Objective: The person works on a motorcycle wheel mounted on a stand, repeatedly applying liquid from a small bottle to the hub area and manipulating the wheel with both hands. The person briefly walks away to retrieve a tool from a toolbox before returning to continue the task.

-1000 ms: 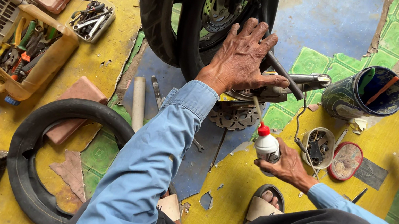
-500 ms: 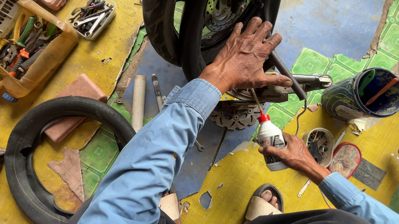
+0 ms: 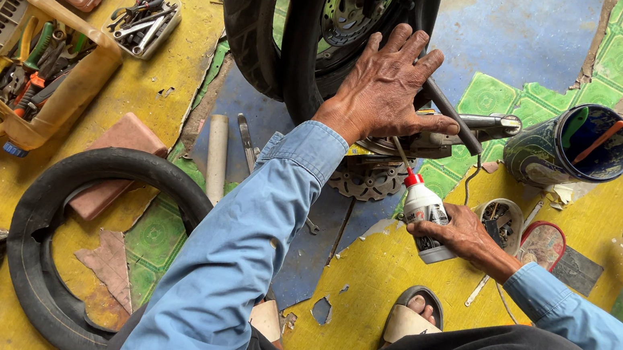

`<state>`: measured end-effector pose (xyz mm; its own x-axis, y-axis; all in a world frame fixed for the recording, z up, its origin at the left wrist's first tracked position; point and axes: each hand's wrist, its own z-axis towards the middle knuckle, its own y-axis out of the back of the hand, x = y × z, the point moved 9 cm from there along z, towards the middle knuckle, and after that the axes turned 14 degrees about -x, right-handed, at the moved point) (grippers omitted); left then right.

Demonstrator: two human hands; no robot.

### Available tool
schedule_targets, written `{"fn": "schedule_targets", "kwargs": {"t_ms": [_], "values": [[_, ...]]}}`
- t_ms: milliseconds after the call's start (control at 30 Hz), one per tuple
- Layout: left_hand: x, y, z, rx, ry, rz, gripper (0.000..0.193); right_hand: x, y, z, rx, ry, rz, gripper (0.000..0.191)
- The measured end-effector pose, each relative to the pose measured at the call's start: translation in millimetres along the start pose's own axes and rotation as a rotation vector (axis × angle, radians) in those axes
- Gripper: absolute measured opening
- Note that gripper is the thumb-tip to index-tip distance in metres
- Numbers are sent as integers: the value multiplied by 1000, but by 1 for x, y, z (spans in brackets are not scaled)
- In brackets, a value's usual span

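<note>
Right hand (image 3: 465, 236) has raised the bottle (image 3: 426, 215), gripped, nozzle toward the wheel (image 3: 324, 30); left hand (image 3: 385, 88) stays spread flat there

Bright even daylight, soft shadows, sharp focus.

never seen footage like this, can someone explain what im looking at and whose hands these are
This is one picture from a camera worn on a person's head, looking down at their own two hands. There is no machine, only bare hands in blue sleeves. The left hand presses flat on a wheel standing on the floor. The right hand grips a small white bottle with a red cap, its thin nozzle aimed at the metal parts under the left hand. On the yellow floor lie a loose tyre, a tray of tools, a pipe and a can with sticks in it.
</note>
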<state>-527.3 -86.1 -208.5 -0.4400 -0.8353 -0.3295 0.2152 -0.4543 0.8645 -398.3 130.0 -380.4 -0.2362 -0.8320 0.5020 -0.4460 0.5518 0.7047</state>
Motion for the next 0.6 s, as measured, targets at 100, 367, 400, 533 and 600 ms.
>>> {"fn": "schedule_targets", "kwargs": {"t_ms": [100, 367, 400, 533, 600], "values": [[1, -2, -1, 12, 5, 3, 115, -2, 0, 1, -6, -2, 8, 61], [2, -1, 0, -17, -5, 10, 114, -1, -3, 3, -48, 69, -80, 64], [1, 0, 0, -24, -9, 12, 114, -1, -3, 3, -52, 63, -81, 64], [1, 3, -1, -44, -7, 1, 114, 1, -1, 1, -80, 97, -84, 63], [3, 1, -1, -8, 7, 2, 114, 2, 1, 0, -96, 111, -110, 63]]}}
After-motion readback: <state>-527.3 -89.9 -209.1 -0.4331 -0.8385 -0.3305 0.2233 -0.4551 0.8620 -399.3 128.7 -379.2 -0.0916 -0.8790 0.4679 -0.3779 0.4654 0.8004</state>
